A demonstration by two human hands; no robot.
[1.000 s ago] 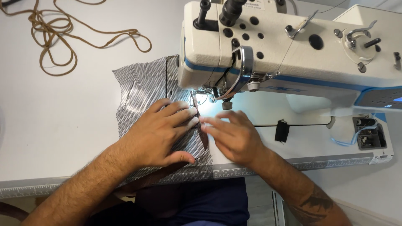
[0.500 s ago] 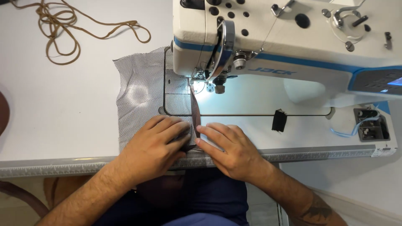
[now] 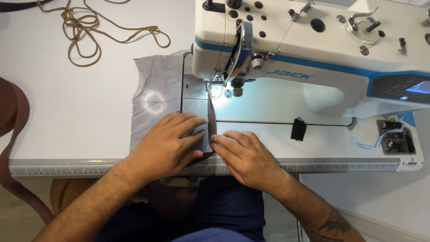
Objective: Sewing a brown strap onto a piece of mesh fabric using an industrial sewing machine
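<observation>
Left hand (image 3: 172,143) lies flat, fingers spread, palm down on grey mesh fabric (image 3: 154,103) at centre frame; no pinch, just pressing the mesh and the left side of the brown strap (image 3: 211,118). Right hand (image 3: 244,154) is also flat and mostly open, fingertips (image 3: 214,139) touching the strap's right edge, nothing gripped.

Head view, now vs 0.5 s and 1 s ago: both hands sit lower in frame, closer to the table's front edge (image 3: 89,166) w/ its ruler strip, further from the needle area (image 3: 210,87). More strap shows betw. fingers and presser foot (earlier the fingertips were almost at the foot). Strap runs straight up from hands to needle, lying on the mesh's right margin. Judged: hands slid back along the strap to re-set their hold for another stretch of feed; seam alignment looks kept.

Around: white sewing machine (image 3: 313,49) fills upper right, work light on at needle. Tan cord (image 3: 89,27) tangled upper left, well apart. Wide brown webbing (image 3: 13,134) hangs off left edge. Small black clip (image 3: 298,129) on the bed, right of centre.
</observation>
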